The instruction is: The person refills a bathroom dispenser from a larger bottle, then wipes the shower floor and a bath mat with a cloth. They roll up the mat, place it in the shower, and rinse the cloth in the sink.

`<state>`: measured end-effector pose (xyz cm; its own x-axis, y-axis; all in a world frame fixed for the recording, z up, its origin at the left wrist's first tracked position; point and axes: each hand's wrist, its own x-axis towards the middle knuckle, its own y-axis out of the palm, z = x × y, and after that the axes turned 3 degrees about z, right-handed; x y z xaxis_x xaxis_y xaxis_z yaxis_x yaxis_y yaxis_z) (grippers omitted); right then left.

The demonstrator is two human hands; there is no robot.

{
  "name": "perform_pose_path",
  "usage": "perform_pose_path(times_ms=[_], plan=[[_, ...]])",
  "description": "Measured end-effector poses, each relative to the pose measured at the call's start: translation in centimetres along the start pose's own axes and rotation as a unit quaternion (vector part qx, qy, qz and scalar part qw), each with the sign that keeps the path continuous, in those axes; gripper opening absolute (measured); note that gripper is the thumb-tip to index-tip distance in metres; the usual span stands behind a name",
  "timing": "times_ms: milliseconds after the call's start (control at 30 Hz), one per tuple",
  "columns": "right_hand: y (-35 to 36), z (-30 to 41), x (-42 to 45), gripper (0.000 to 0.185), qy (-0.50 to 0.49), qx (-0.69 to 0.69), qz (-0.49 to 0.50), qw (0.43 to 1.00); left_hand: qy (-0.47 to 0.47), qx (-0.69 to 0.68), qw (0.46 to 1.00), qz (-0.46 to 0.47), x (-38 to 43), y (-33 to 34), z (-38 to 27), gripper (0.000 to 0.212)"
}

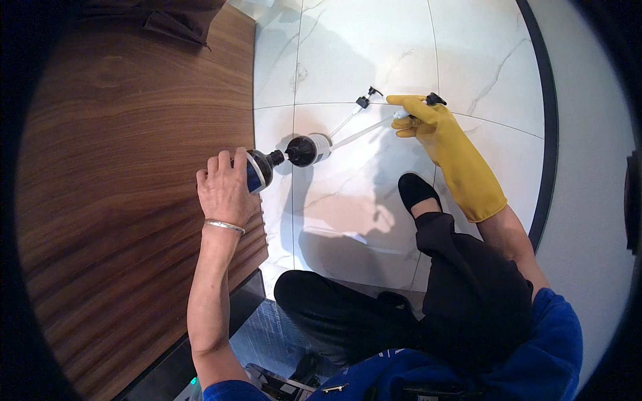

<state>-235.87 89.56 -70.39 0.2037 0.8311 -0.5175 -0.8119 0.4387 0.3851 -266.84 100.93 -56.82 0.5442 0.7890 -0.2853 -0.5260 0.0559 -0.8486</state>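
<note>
My left hand (224,188), bare and with a bracelet at the wrist, grips a dark bottle (261,169) tilted on its side. Its open neck meets the mouth of a second dark bottle (303,150), which stands on the tiled floor; a thin pale stream seems to run between them. In a yellow rubber glove, my right hand (414,115) holds a pump dispenser head (435,99), black on top, with a long clear tube slanting down to the left. Another black pump head (363,101) with its tube lies on the floor beside the standing bottle.
A wooden cabinet (150,125) with a ribbed lower part borders the floor on the left. Dark cloth (175,22) lies on its top end. White marbled tiles (351,200) run beneath my hands, and a dark edge strip (550,125) and pale wall are at the right. My shoe (419,191) is near.
</note>
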Motion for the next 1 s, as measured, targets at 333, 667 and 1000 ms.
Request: perform_pose_path(times_ms=[333, 667, 1000], plan=[[-0.1, -0.5, 0.1, 0.038, -0.01, 0.01, 0.017, 1.0, -0.005, 0.018, 1.0, 0.021, 0.2, -0.8, -0.4, 0.074], [0.5, 0.0, -0.1, 0.036, 0.002, -0.006, 0.017, 1.0, 0.0, 0.023, 1.0, 0.021, 0.5, -1.0, -0.4, 0.074], [1.1, 0.2, -0.5, 0.037, -0.005, -0.027, 0.001, 1.0, 0.004, 0.026, 0.999, 0.024, 0.5, -1.6, -0.6, 0.069]])
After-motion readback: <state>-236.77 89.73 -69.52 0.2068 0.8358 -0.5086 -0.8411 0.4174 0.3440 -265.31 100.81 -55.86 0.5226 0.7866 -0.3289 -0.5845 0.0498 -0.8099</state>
